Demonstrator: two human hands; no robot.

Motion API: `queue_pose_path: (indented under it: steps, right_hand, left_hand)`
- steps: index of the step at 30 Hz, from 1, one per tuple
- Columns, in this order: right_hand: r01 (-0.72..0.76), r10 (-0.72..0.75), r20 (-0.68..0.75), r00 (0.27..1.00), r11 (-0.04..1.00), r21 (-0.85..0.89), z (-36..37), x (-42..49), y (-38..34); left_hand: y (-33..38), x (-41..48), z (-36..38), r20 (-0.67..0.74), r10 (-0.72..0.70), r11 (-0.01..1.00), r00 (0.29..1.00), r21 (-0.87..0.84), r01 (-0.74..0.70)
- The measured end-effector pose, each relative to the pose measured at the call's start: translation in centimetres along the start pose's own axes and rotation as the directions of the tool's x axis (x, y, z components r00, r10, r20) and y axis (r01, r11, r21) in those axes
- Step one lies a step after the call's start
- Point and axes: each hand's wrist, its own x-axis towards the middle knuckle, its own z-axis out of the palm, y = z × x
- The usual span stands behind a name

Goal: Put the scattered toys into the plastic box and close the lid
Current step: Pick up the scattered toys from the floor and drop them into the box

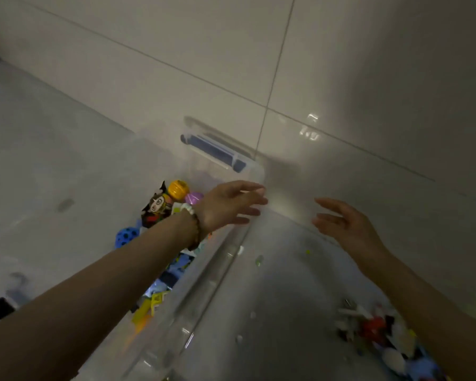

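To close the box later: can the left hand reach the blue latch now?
Probably yes: the left hand is open, holds nothing and hovers near the blue latch, with nothing visible between them.

Two hands (226,206) (349,228), one box (204,287), perhaps twenty toys (160,204).

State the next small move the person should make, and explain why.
Probably bring the right hand down to the loose toy pile and grasp a piece. Both hands are open and empty, the left hand by the box rim, and that pile appears to lie outside the box.
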Motion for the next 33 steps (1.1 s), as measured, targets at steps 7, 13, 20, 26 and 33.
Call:
queue_pose_path:
  steps: [7,13,20,26,33]
  right_hand:
    - [-0.248,0.249,-0.006,0.969,0.968,0.048,-4.3,-7.4,10.7]
    - [-0.339,0.335,0.074,0.939,0.939,0.051,-2.8,-13.0,18.8]
    - [-0.351,0.347,0.074,0.935,0.936,0.042,-1.0,-15.6,22.0]
    - [-0.327,0.326,0.035,0.945,0.945,0.022,0.6,-15.2,22.9]
    - [-0.224,0.213,0.135,0.968,0.972,0.072,8.8,-10.9,20.4]
  left_hand:
    - [-7.9,0.7,7.6,0.105,-0.186,0.968,0.977,0.191,0.164]
    - [-20.2,-1.7,7.8,-0.077,-0.282,0.813,0.956,0.511,0.281]
    - [-27.9,-2.9,7.2,-0.239,-0.162,0.708,0.957,0.648,0.282]
    - [-29.7,-2.5,7.8,-0.236,-0.015,0.718,0.972,0.674,0.174]
    - [-29.4,-4.0,6.1,-0.251,-0.168,0.984,0.953,0.013,0.177]
